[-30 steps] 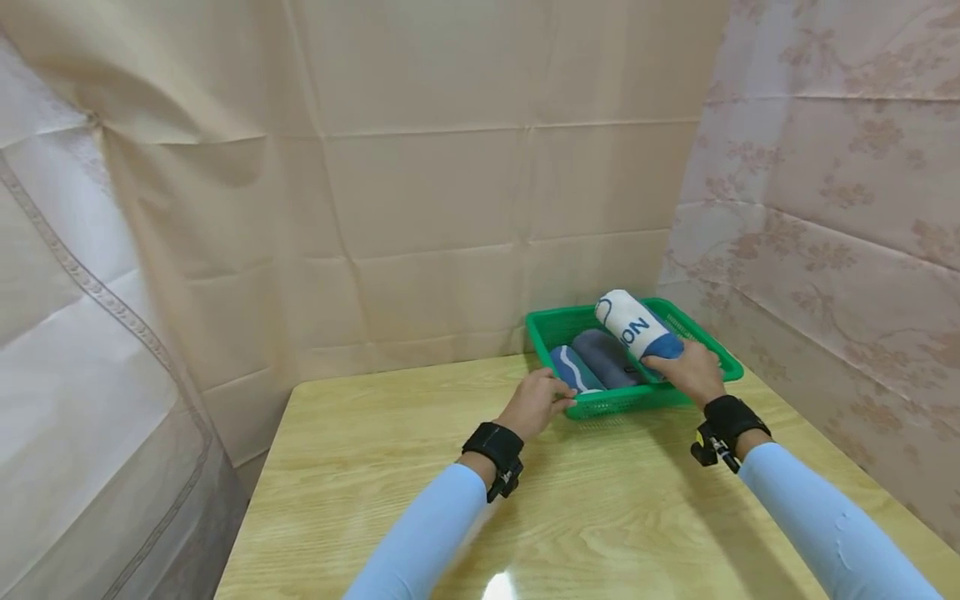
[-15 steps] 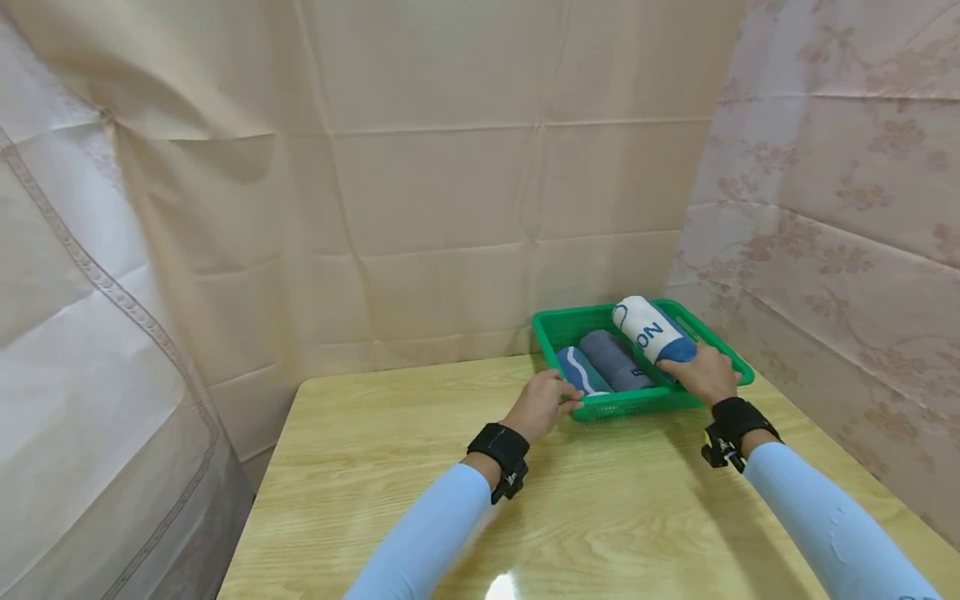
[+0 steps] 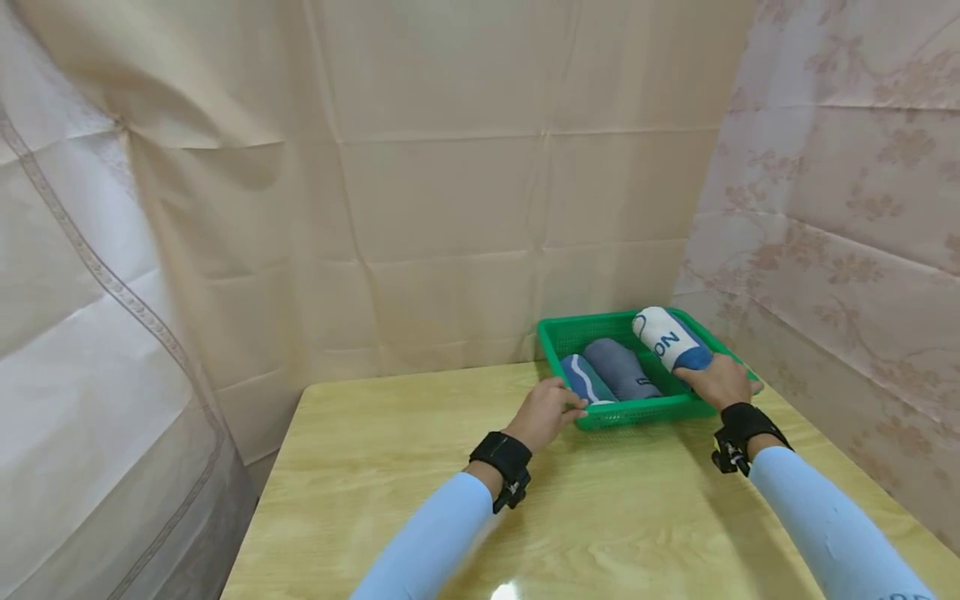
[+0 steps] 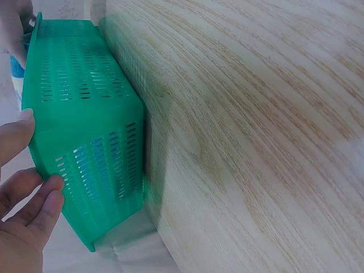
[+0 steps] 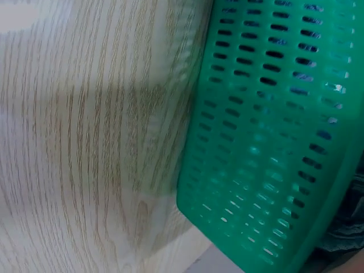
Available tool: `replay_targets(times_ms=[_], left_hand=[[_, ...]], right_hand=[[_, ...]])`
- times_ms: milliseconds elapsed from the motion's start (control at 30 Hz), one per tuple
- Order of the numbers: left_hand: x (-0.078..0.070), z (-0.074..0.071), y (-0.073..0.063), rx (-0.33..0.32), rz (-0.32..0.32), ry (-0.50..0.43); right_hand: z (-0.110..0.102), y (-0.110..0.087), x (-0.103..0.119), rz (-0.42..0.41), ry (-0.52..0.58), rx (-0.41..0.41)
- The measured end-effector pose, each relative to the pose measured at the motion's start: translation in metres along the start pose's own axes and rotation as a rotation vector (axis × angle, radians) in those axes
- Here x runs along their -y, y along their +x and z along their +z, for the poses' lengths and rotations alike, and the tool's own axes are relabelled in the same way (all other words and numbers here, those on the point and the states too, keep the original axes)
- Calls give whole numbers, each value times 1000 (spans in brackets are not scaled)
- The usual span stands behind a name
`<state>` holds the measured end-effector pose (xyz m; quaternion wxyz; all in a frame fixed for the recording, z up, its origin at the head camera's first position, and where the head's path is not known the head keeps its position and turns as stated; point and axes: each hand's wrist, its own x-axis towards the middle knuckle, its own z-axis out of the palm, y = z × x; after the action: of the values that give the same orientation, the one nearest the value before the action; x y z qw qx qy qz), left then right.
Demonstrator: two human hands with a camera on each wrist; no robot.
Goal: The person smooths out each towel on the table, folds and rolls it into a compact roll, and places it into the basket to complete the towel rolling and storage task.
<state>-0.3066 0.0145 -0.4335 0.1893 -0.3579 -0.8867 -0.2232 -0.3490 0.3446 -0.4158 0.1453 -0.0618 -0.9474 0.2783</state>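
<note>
My left hand (image 3: 542, 414) pinches the near left corner of a green plastic basket (image 3: 645, 409). In the left wrist view, the thumb lies at the rim and the fingers curl against the perforated wall (image 4: 85, 114). My right hand (image 3: 722, 382) grips the near blue end of a white and blue rolled towel (image 3: 663, 335) with dark letters. This roll slants over the right part of the basket, its white end toward the back. Left of it inside lie a grey rolled cloth (image 3: 621, 369) and a blue-green roll with a white stripe (image 3: 585, 379).
The basket stands at the back right of a light wood table (image 3: 420, 467). A beige curtain (image 3: 420, 208) hangs behind it, and a floral cloth (image 3: 847, 250) rises close on the right. White fabric (image 3: 82, 358) hangs at the left.
My right hand has moved the white and blue rolled towel a little right and lower over the basket. My left hand keeps hold of the corner. The head view has shifted slightly.
</note>
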Motion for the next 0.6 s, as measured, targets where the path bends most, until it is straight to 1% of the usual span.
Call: replay_targets(times_ms=[100, 200, 367, 600], left_hand=[[1, -1, -1, 5, 1, -15], [2, 1, -3, 8, -3, -22], [4, 3, -3, 5, -21, -21], [3, 4, -2, -1, -6, -16]], right_hand=[[2, 2, -2, 9, -11, 14], [4, 4, -5, 16, -38, 27], [5, 6, -3, 20, -71, 45], [7, 9, -4, 44, -136, 80]])
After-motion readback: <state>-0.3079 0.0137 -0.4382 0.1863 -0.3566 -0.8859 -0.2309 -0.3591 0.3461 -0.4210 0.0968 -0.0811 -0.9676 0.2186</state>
